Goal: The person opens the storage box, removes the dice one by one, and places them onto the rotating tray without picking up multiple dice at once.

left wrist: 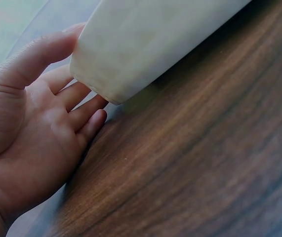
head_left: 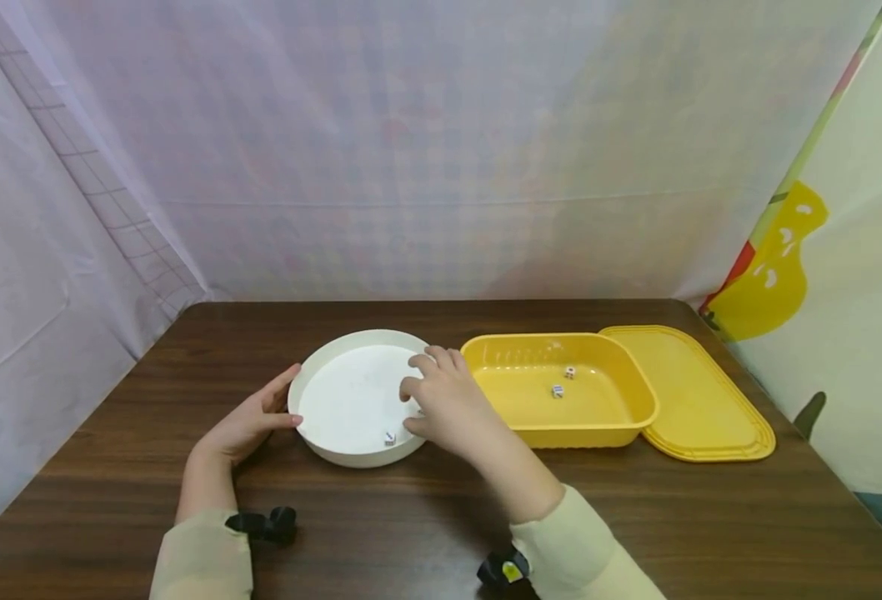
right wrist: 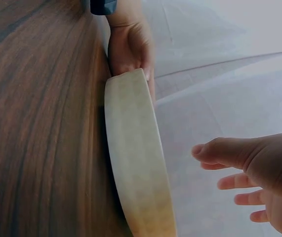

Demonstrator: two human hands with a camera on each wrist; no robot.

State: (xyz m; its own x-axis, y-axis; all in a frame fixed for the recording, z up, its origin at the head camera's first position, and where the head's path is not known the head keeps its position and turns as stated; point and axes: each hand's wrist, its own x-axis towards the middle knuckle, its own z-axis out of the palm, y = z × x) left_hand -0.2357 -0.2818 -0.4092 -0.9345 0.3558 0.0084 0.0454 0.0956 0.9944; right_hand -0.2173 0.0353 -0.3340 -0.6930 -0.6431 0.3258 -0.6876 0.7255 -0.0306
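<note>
Two hands [head_left: 240, 427] [head_left: 448, 406], two trays [head_left: 347, 387] [head_left: 512, 404], one lid [head_left: 699, 400], three-plus dice [head_left: 389, 438] [head_left: 557, 391] [head_left: 569, 372]

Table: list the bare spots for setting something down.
Free: table in front of the yellow bin and lid, right of the right sleeve; and left of the left hand. Crowded: between white tray and bin, under the right hand.

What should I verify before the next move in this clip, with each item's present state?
1. Left hand steadying the white tray: ok, thumb and fingers at its left side.
2. Right hand over the tray: ok, above its right part.
3. Tray free of dice: not ok, a die lies near its front edge.
4. Right palm empty: cannot tell, its underside is partly hidden.
5. Yellow container uncovered: ok, the yellow lid lies to its right.
6. Dice visible inside the container: ok, two.
</note>
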